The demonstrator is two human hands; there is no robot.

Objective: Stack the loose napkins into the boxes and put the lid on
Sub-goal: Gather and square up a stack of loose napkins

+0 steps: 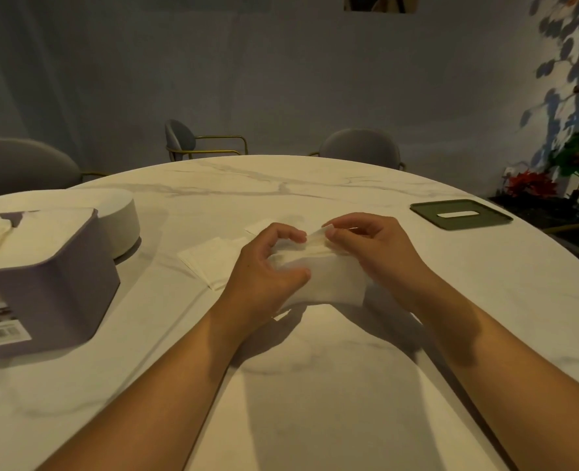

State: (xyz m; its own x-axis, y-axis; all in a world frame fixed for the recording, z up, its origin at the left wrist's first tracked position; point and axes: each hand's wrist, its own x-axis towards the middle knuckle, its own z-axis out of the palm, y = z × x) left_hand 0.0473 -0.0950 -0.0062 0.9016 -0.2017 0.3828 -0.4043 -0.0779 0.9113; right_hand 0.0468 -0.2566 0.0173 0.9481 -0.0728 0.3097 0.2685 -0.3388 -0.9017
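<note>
I see both hands at the middle of the marbled surface (315,385), working on one small stack of white napkins (328,277) lifted just above it. My left hand (267,263) curls round the stack's left end, thumb on the near side and fingers arched over the top. My right hand (376,246) grips the right end, with thumb and forefinger pinching the top sheet's upper edge. Neither hand is flat or spread; both are closed round the paper.

The lavender box (43,277) stands well to the left, near the surface's edge, with no lid on it. It is filled close to the rim with white napkins. A dark wedge of the box's inside shows at the far end, where the paper does not reach. A printed label sits low on its near wall.

Just behind the box is a low white round block (118,219); I cannot tell what it is.

The green lid (461,214), with a long pale slot in it, lies flat on the far right, well apart from the box.

More loose napkins (210,260) lie flat on the surface just left of my left hand, and another sheet (264,226) peeks out beyond my fingers.
</note>
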